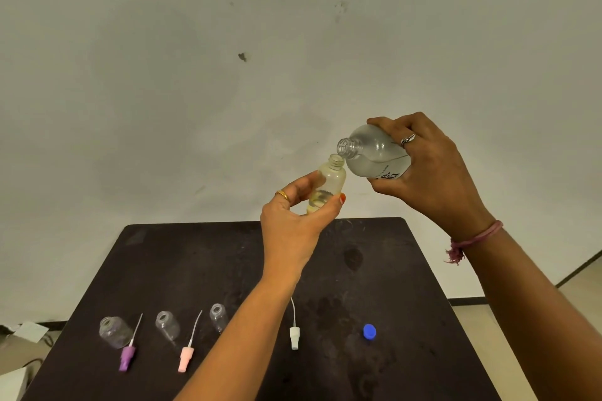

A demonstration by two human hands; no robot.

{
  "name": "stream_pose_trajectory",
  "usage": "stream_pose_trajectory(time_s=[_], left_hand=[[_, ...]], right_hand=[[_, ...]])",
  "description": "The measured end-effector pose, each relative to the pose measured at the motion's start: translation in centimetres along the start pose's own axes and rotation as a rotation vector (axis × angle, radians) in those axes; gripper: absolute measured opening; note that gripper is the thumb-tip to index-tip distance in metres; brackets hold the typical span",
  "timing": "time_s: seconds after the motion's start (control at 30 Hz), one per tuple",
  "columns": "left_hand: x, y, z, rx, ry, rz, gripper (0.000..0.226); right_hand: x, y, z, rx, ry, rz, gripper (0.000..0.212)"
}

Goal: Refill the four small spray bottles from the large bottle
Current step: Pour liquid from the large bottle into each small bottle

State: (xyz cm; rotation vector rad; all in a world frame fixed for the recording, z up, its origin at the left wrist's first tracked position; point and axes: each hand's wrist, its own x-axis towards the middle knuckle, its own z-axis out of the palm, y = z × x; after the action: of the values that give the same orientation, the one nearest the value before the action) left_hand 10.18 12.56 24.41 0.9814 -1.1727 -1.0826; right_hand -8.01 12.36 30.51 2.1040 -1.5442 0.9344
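On the dark matte bench (pixel 423 270) stand three empty clear small spray bottles (pixel 167 325), uncapped, in a row at the near left. Beside them lie three spray heads with thin dip tubes: one purple (pixel 127 357), one pink (pixel 186 358), one white (pixel 294 338). A single blue screw cap (pixel 369 332) sits well apart to the right. Above the bench, the left hand (pixel 293 221) holds a fourth small clear bottle (pixel 329 184), thumb and fingers (pixel 299 187) curled round its lower body, a little liquid inside. The right hand (pixel 430 172) grips the large clear bottle (pixel 374 153), tilted, its open mouth just above the small bottle's neck.
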Motion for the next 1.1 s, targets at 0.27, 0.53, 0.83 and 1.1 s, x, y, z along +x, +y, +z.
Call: stream_pose_trajectory(time_s=[0.27, 0.53, 0.83, 1.1], left_hand=[[0.04, -0.1, 0.17, 0.003, -0.005, 0.006, 0.036], [0.09, -0.14, 0.35, 0.001, -0.006, 0.015, 0.035], [0.11, -0.23, 0.39, 0.002, -0.001, 0.023, 0.035], [0.13, -0.26, 0.43, 0.008, 0.001, 0.02, 0.035]], right_hand=[[0.05, 0.26, -0.14, -0.057, 0.003, -0.021, 0.074], [0.23, 0.52, -0.21, -0.081, 0.007, -0.048, 0.075], [0.21, 0.59, -0.27, -0.091, 0.003, -0.046, 0.076], [0.09, 0.53, -0.32, -0.09, 0.003, -0.035, 0.076]])
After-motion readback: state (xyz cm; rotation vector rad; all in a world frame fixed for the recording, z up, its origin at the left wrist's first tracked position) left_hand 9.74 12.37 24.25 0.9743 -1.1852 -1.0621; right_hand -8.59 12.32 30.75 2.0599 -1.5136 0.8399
